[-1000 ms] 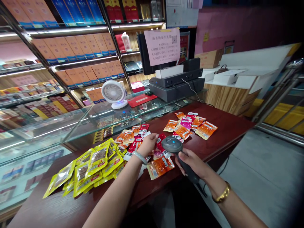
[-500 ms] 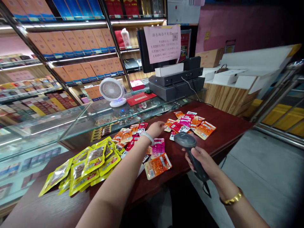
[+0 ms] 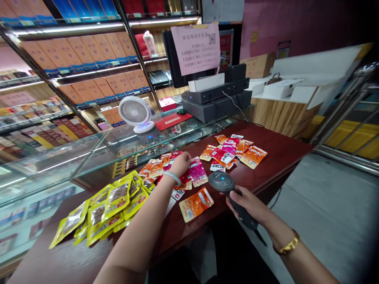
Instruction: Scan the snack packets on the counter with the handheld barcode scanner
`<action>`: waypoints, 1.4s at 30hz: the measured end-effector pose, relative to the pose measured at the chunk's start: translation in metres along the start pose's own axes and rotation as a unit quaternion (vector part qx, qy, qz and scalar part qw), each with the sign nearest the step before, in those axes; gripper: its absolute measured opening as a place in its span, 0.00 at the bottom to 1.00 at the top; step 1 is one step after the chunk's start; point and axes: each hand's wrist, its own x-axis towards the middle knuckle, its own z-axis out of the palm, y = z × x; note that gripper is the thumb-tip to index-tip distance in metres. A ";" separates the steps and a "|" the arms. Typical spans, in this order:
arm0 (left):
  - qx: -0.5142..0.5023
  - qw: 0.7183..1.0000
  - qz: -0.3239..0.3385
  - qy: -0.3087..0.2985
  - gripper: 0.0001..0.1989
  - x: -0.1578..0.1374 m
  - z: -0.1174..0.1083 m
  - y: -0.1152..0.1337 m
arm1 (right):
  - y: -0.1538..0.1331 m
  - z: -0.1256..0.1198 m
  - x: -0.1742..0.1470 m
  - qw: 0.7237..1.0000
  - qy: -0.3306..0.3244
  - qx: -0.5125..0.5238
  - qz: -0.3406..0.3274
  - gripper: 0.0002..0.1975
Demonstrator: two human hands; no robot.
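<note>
My left hand [image 3: 181, 163], with a pale bangle at the wrist, is closed at the upper corner of a pink snack packet [image 3: 197, 172] in the middle of the table. My right hand [image 3: 246, 203] is wrapped round the handle of a black barcode scanner [image 3: 222, 180], whose head shows a small blue light and points left toward that packet. Below the scanner, an orange snack packet [image 3: 196, 204] lies alone near the table's front edge. Other red and orange packets [image 3: 156, 169] lie left of my left hand. A second group of packets [image 3: 227, 148] is spread farther right.
Yellow snack packets [image 3: 117, 197] are heaped on the left of the dark red table [image 3: 272, 144]. Behind stands a glass display counter [image 3: 103, 150] with a white fan [image 3: 134, 110] on it. A monitor with a pink paper sign [image 3: 195, 49] rises above a cash drawer [image 3: 216, 104].
My left hand has drawn back left and closed on the pink packet, which has shifted up and turned. The scanner has moved slightly left and down, and its blue light now shows.
</note>
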 end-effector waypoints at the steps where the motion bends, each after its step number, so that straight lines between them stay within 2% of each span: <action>1: -0.011 1.000 0.002 0.011 0.08 0.001 -0.001 -0.002 | 0.000 0.001 0.001 1.000 -0.001 -0.001 0.000 0.22; 6: -0.038 0.999 0.010 0.027 0.08 0.002 -0.002 -0.007 | 0.001 0.003 0.006 1.000 0.004 0.001 0.003 0.23; 9: -0.129 0.990 -0.037 0.037 0.10 0.010 0.005 0.003 | 0.001 0.000 0.004 1.000 0.015 0.001 0.000 0.24; 12: -0.305 0.944 -0.118 0.034 0.11 0.025 0.019 0.026 | 0.000 -0.004 0.002 0.999 0.036 0.009 -0.004 0.24; 14: -0.389 0.913 -0.124 0.004 0.13 0.034 0.025 0.042 | -0.002 -0.006 0.001 0.999 0.048 0.010 -0.008 0.24; 15: -0.401 0.909 -0.113 -0.011 0.14 0.035 0.025 0.048 | -0.003 -0.006 0.000 0.999 0.050 0.010 -0.008 0.24; 17: -0.355 0.931 -0.076 -0.028 0.18 0.030 0.022 0.053 | -0.005 -0.008 -0.003 0.999 0.049 0.008 -0.008 0.24; 20: -0.115 0.992 0.014 -0.058 0.18 -0.002 0.005 0.049 | -0.007 -0.010 -0.009 0.999 0.044 0.002 -0.003 0.23; 21: -0.024 0.995 0.046 -0.083 0.17 -0.018 -0.001 0.046 | -0.008 -0.010 -0.011 0.999 0.042 -0.001 -0.001 0.23; 23: 0.114 0.983 0.079 -0.121 0.19 -0.053 -0.012 0.042 | -0.007 -0.011 -0.015 0.999 0.039 -0.007 0.001 0.23; 25: 0.203 0.966 0.078 -0.139 0.22 -0.089 -0.016 0.041 | -0.006 -0.011 -0.019 0.999 0.032 -0.014 0.009 0.22; 27: 0.246 0.958 0.069 -0.133 0.23 -0.119 -0.014 0.042 | -0.003 -0.009 -0.023 0.999 0.025 -0.018 0.019 0.21; 30: 0.256 0.960 0.045 -0.108 0.21 -0.147 -0.005 0.043 | 0.001 -0.005 -0.032 0.999 0.011 -0.022 0.030 0.21; 33: 0.214 0.972 -0.011 -0.092 0.19 -0.159 0.003 0.041 | 0.005 0.002 -0.043 0.999 0.000 -0.031 0.036 0.23; 37: 0.042 0.996 -0.082 -0.020 0.08 -0.158 0.011 0.036 | 0.010 0.013 -0.055 0.998 -0.021 -0.031 0.047 0.23; 39: -0.037 0.995 -0.090 0.034 0.05 -0.155 0.014 0.036 | 0.013 0.018 -0.058 0.998 -0.035 -0.026 0.049 0.23; 42: -0.091 0.989 -0.092 0.079 0.05 -0.150 0.017 0.038 | 0.016 0.025 -0.057 0.997 -0.058 -0.020 0.041 0.24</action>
